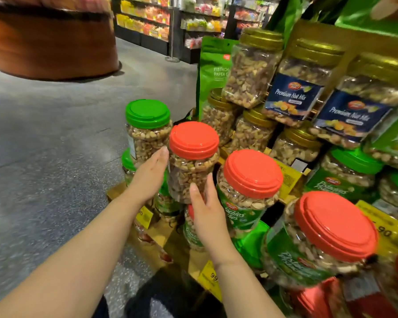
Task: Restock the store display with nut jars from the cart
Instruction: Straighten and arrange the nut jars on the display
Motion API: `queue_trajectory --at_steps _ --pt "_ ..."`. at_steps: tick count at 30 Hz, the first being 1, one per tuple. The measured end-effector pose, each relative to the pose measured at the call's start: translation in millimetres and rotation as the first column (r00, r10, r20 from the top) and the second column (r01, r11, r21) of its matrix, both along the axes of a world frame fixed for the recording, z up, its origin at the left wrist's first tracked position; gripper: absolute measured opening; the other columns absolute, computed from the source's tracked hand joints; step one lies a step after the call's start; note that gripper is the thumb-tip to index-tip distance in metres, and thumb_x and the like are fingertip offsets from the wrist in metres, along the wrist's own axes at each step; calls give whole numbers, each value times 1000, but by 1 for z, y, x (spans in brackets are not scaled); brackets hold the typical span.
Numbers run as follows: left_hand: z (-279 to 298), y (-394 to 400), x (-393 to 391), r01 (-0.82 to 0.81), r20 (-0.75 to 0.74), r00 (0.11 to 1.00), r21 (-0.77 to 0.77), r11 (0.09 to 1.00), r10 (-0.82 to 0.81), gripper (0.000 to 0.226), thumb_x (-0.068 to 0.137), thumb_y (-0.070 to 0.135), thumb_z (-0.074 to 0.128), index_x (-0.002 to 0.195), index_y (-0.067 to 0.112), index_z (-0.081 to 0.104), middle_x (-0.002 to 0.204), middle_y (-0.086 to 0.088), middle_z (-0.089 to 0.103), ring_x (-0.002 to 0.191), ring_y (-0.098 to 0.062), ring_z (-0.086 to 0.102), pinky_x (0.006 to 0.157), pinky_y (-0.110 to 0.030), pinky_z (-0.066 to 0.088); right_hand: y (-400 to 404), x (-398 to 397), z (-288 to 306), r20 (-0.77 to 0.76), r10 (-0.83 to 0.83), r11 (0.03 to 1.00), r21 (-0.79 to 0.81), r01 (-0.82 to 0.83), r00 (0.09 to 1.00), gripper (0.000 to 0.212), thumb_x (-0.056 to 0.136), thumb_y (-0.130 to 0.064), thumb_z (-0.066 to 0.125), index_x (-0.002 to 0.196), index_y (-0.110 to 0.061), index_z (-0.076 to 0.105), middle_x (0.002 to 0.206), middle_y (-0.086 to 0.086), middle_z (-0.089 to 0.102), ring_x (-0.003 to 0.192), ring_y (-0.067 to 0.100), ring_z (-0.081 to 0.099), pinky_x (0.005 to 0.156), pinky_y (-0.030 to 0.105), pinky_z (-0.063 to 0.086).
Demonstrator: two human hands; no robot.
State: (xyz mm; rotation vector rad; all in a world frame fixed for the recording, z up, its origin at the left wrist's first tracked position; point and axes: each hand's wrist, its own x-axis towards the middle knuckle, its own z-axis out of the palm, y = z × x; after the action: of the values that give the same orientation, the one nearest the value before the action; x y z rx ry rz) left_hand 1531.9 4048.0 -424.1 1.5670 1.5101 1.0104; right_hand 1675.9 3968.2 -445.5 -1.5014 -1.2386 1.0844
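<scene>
A clear nut jar with a red lid (192, 157) stands at the left end of the stacked display, on top of other jars. My left hand (148, 174) lies flat against its left side, fingers straight. My right hand (207, 210) touches its lower front with straight fingers. Just left of it stands a jar with a green lid (147, 125). To the right, two more red-lidded pistachio jars (251, 180) (324, 235) lean forward. Gold-lidded jars of Premium Nut Mix (292, 92) fill the shelf above.
Yellow price tags (144, 215) hang along the display's cardboard edges. Green pistachio bags (214, 65) stand behind the jars. Grey floor (55, 145) lies open to the left, with a round brown stand (51, 42) and candy shelves (152, 19) beyond. No cart is visible.
</scene>
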Motion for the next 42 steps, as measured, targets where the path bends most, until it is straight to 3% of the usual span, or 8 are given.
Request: queue_trajectory --at_steps 10,14,20,23,27,33,37,42 --pt "-49 68 -10 179 322 931 8 984 -172 118 65 98 16 157 28 38 163 6 35 151 -14 28 127 -41 17 9 -33 -34 25 -226 961 171 219 974 69 90 -70 41 154 -56 19 136 -49 23 119 -31 32 107 17 30" --pt "-58 92 -15 378 493 805 1 926 -329 126 56 108 20 154 32 44 160 4 42 149 -17 35 125 -48 24 12 -47 -31 38 -339 925 195 326 940 60 98 -62 41 154 -54 22 151 -36 27 139 -11 28 113 18 26" --pt "-67 98 -36 563 450 699 132 816 -556 129 49 112 24 152 37 45 155 16 46 146 -8 38 125 -46 24 32 -49 -33 239 -473 873 253 416 848 49 109 -31 40 157 -27 29 136 -29 39 116 -30 40 99 -1 28" --pt "-63 104 -43 632 430 658 131 764 -618 130 45 113 24 148 39 49 151 16 51 143 -8 42 124 -49 24 45 -49 -31 269 -534 843 247 478 802 53 109 -41 37 158 -23 29 160 -8 36 145 2 33 111 4 24" --pt "-54 112 -47 697 373 630 115 708 -681 134 43 114 21 148 37 50 149 10 54 142 -16 45 123 -50 25 59 -53 -25 109 -615 785 185 592 781 83 93 -78 33 157 -26 36 160 1 41 146 24 40 118 42 37" --pt "-45 97 -41 671 303 672 136 729 -675 97 79 91 8 156 39 38 161 6 39 150 -22 32 125 -44 21 50 -74 -37 50 -722 682 218 698 690 81 84 -86 34 152 -43 39 160 -11 40 144 11 41 121 43 32" --pt "-47 94 -34 679 371 648 114 725 -665 98 77 92 8 158 42 29 165 7 31 153 -21 27 126 -48 19 40 -92 -47 48 -678 720 249 648 734 32 96 -75 29 120 -71 49 141 -28 52 129 -6 49 115 32 37" --pt "-49 99 -40 775 432 543 72 628 -720 109 63 107 22 154 47 36 161 15 36 148 -12 34 125 -47 24 44 -92 -39 -54 -608 773 186 606 792 32 101 -64 33 122 -56 55 118 -36 62 108 -19 55 96 16 46"
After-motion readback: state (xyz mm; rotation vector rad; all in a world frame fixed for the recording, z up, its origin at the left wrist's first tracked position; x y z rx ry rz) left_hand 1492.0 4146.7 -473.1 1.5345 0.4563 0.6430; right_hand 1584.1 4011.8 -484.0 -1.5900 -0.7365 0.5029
